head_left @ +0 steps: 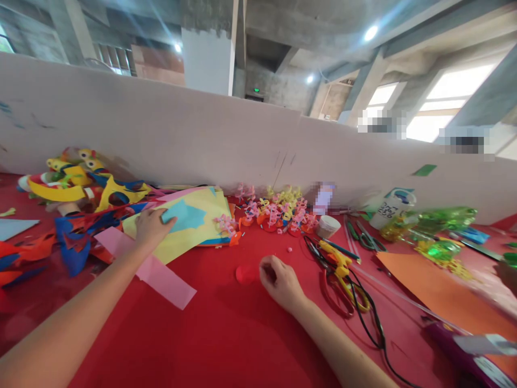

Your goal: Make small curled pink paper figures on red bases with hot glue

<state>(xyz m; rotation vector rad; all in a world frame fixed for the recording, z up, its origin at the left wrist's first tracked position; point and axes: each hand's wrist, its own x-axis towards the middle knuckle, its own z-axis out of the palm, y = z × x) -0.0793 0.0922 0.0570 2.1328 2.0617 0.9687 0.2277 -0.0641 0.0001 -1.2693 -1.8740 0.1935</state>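
Note:
My left hand [151, 229] reaches over a stack of coloured paper, its fingers closed on the edge of a light-blue paper cut-out [188, 216]. Under that cut-out lie pale yellow sheets [175, 245]. A pink paper strip [172, 283] crosses the table beneath my left wrist. My right hand [280, 280] is low over the red table, fingers curled together; whether anything small is inside them I cannot make out. Just left of it lies a small red disc [244, 274].
Small pink and yellow curled figures [278, 210] stand at the back by a white partition [161, 124]. On the right are pliers [337, 261], scissors [365, 235], orange paper [436, 288] and a purple glue gun [460, 347]. Blue and orange cut-outs [76, 242] crowd the left. Another person's hand [507, 277] shows at the right edge.

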